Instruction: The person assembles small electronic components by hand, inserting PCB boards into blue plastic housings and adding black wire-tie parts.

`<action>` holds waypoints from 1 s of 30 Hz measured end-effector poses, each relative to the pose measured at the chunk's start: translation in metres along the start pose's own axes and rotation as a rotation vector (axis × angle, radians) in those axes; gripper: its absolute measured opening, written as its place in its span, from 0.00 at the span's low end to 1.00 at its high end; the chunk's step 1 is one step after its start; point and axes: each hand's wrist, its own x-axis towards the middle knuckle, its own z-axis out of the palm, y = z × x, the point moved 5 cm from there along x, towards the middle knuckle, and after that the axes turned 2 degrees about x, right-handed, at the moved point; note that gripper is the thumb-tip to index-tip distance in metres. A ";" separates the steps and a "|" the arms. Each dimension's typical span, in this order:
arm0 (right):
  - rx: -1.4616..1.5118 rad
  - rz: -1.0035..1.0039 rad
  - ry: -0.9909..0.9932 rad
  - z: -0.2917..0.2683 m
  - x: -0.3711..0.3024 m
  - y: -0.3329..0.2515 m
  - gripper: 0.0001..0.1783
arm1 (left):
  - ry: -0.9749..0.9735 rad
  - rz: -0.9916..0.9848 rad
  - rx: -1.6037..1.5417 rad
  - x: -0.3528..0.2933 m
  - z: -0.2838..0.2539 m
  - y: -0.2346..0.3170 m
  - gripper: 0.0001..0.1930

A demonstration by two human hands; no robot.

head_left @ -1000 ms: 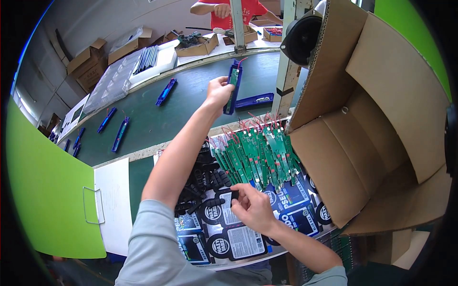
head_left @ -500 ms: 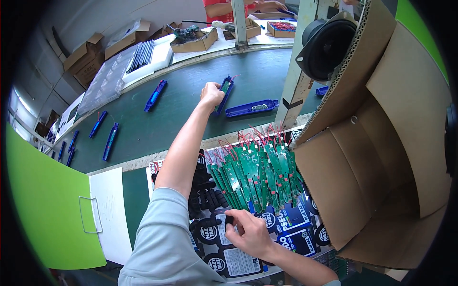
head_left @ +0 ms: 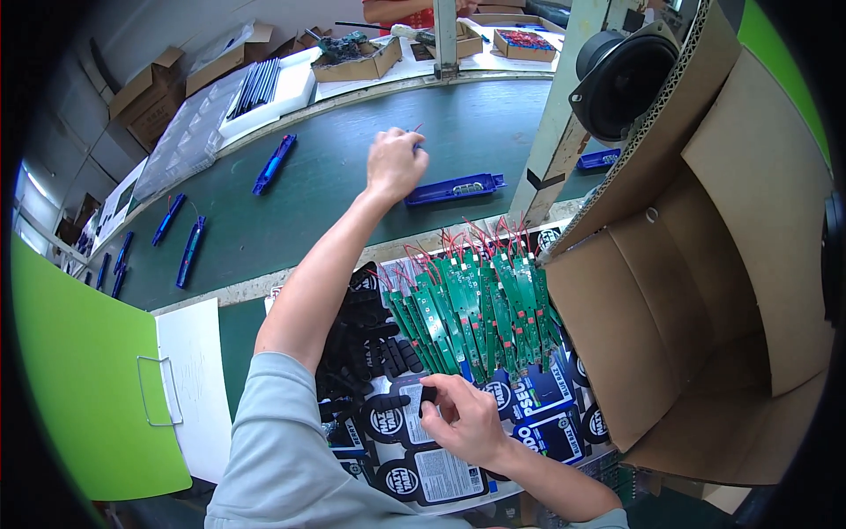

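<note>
My left hand (head_left: 397,165) reaches out over the green belt, its fingers curled around a blue plastic casing (head_left: 417,144). Most of that casing is hidden behind the hand; a bit of blue and a red wire show past the fingers. Just to the right lies another blue casing (head_left: 455,189), hollow side up. Close to me, my right hand (head_left: 467,421) pinches a small black piece (head_left: 428,397) between thumb and index finger. Below it are black-and-white printed cards (head_left: 449,476). A stack of green circuit boards (head_left: 467,309) with red wires lies beyond the right hand.
Several blue casings (head_left: 275,164) lie along the belt (head_left: 326,159) to the left. Black parts (head_left: 361,331) sit left of the boards. An open cardboard box (head_left: 661,335) and a speaker (head_left: 624,84) by a post (head_left: 564,115) stand right. A person (head_left: 401,12) is across the belt.
My left hand has shifted slightly away from me and now covers most of the casing, whose board showed before. The right hand keeps its pinch in about the same place.
</note>
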 end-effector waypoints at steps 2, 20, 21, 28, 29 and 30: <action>0.000 0.010 0.014 -0.001 -0.001 0.002 0.18 | -0.215 0.084 -0.180 -0.006 0.009 0.024 0.18; -0.041 -0.008 0.250 -0.015 -0.006 0.005 0.14 | -0.227 -0.121 -0.896 -0.170 -0.155 0.063 0.12; -0.042 -0.026 0.262 -0.016 -0.006 0.004 0.14 | -0.219 -0.147 -0.926 -0.198 -0.172 0.067 0.13; 0.169 -0.001 0.261 -0.008 -0.005 0.018 0.14 | -0.186 -0.223 -1.059 -0.339 -0.189 0.054 0.12; 0.157 -0.006 0.244 -0.009 -0.006 0.013 0.13 | -0.165 -0.237 -1.079 -0.346 -0.186 0.054 0.13; 0.164 0.009 0.228 -0.010 -0.007 0.007 0.12 | -0.151 -0.230 -1.100 -0.350 -0.183 0.053 0.13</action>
